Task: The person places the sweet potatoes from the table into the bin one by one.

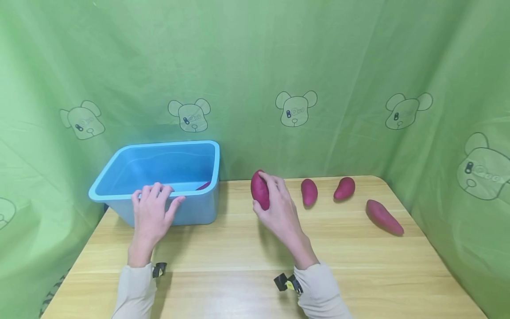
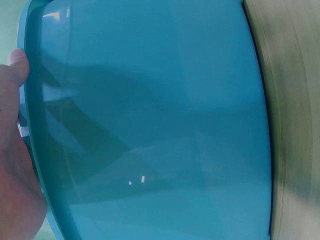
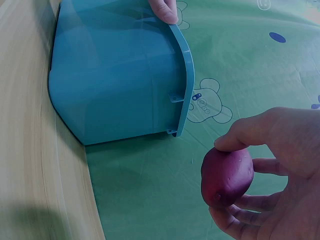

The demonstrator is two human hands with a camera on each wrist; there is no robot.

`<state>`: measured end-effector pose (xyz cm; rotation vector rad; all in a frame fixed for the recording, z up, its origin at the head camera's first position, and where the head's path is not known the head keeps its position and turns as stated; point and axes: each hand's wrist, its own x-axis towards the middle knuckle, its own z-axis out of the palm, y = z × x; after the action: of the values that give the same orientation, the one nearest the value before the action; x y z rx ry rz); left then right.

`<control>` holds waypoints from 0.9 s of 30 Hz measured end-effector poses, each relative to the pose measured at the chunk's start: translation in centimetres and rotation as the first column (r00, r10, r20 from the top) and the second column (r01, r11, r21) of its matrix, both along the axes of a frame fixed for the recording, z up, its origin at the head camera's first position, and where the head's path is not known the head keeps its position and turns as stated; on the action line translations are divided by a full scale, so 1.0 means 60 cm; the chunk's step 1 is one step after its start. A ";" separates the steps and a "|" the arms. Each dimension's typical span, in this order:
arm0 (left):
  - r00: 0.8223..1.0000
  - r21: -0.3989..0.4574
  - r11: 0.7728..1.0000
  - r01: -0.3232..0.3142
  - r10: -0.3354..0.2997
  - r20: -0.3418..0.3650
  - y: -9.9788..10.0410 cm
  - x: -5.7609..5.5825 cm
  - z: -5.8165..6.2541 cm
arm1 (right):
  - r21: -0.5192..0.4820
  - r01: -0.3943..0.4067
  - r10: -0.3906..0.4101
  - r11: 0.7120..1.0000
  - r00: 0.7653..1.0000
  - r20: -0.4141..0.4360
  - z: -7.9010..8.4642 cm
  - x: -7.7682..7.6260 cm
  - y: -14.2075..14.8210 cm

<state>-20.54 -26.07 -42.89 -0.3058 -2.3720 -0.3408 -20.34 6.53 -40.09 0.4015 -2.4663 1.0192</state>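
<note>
A purple sweet potato [image 1: 260, 190] is gripped between the thumb and fingers of my right hand [image 1: 279, 208], above the table and to the right of the blue plastic bin [image 1: 203, 208]. In the right wrist view the sweet potato [image 3: 226, 177] shows end-on, with fingers curled beneath it. My left hand [image 1: 151, 212] holds the near rim of the bin, its fingers over the edge and the thumb along the rim. Inside the bin, part of another sweet potato [image 1: 204, 186] shows; the near wall hides the rest.
Right of my right hand, a sweet potato [image 1: 309, 192], a second sweet potato [image 1: 344, 189] and a longer sweet potato [image 1: 384, 217] lie on the wooden table [image 1: 231, 283]. A green curtain [image 1: 247, 57] with bear-head prints hangs behind and beside the table.
</note>
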 end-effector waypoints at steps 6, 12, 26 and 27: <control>1.000 0.003 1.000 0.000 0.000 0.004 -0.001 0.000 -0.001 | 0.017 -0.016 0.016 1.000 1.000 -0.021 0.004 -0.003 -0.005; 1.000 0.006 1.000 -0.001 0.001 0.005 0.000 -0.001 0.002 | 0.033 -0.030 0.032 0.999 0.999 -0.044 0.009 -0.007 -0.010; 1.000 -0.002 1.000 -0.008 0.008 0.008 -0.001 -0.002 0.000 | 0.049 -0.083 0.085 0.995 0.995 -0.044 0.021 -0.016 -0.026; 1.000 -0.002 1.000 -0.009 0.009 0.009 -0.002 -0.002 0.000 | 0.053 -0.087 0.090 0.995 0.995 -0.046 0.022 -0.017 -0.027</control>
<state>-20.64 -26.17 -42.89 -0.2953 -2.3814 -0.3370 -21.34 4.91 -38.80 0.5499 -2.4538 0.9715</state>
